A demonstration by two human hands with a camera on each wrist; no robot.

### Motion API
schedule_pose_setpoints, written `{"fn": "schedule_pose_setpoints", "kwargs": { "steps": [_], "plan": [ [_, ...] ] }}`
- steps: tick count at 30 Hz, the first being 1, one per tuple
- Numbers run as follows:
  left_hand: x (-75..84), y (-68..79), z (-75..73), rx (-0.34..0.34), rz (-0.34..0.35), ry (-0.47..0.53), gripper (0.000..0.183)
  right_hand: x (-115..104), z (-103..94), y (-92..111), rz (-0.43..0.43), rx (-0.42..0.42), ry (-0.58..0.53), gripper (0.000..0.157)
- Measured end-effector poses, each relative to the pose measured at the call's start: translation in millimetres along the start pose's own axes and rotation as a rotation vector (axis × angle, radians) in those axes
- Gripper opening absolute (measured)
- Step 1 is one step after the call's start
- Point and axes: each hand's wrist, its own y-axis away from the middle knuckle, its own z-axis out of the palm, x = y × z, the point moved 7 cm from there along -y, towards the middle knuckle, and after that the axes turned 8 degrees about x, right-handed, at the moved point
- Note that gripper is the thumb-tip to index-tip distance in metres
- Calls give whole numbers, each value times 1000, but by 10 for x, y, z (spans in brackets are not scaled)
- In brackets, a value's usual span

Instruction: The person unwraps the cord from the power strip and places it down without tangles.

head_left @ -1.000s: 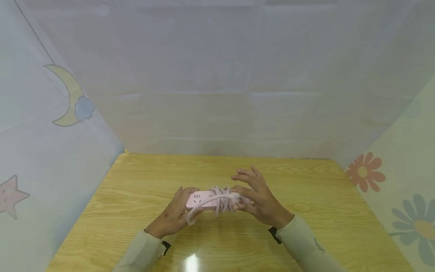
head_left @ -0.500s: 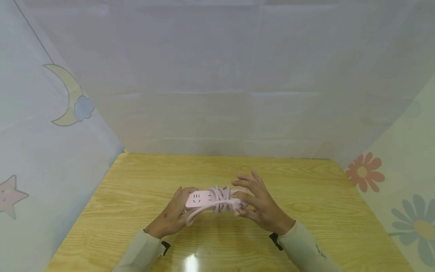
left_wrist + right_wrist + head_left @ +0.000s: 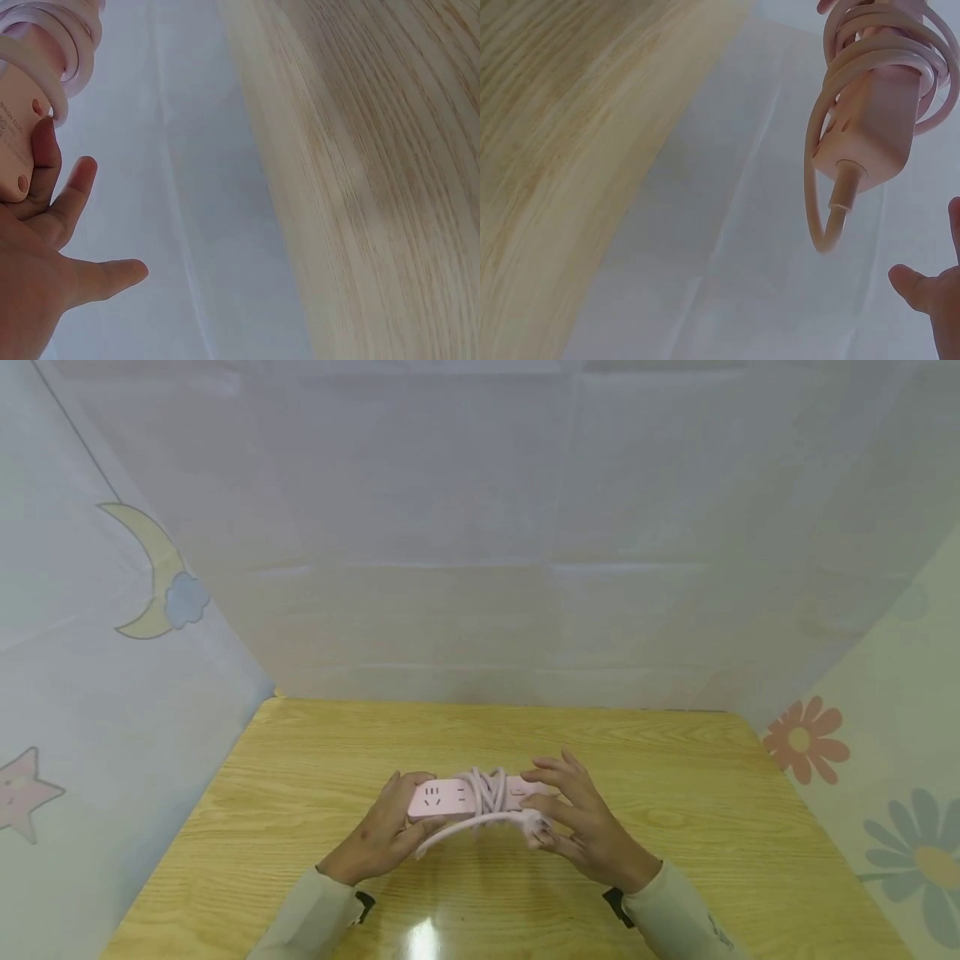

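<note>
A pink power strip (image 3: 441, 798) is held level above the table, its pale pink cord (image 3: 489, 792) wound several times around its middle. The left hand (image 3: 378, 833) grips the strip's left end; in the left wrist view its fingers (image 3: 71, 202) lie along the strip's underside (image 3: 16, 131). Between thumb and fingers, the right hand (image 3: 592, 831) pinches the plug (image 3: 534, 825) just below the strip's right end. From the plug a loose length of cord runs left along the front. In the right wrist view, the cord leaves the strip's end (image 3: 877, 131); the plug is out of sight there.
The wooden table (image 3: 322, 752) spreads beneath both hands. A pale sheet (image 3: 465, 610) hangs behind it. Printed side sheets with a moon (image 3: 153, 568) and flowers (image 3: 799, 739) flank the table.
The right hand has moved slightly right and toward the person with the plug, uncovering more of the strip's right end. The left hand has hardly moved.
</note>
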Motion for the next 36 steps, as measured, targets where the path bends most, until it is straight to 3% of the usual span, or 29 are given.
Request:
{"fn": "schedule_pose_setpoints", "kwargs": {
  "steps": [17,36],
  "plan": [
    [21,-19,-14,33,43,-36,42,6,17,174,43,5,-46,42],
    [-1,-15,-11,14,1,5,41,-37,14,340,101,10,-97,38]
  ]
}}
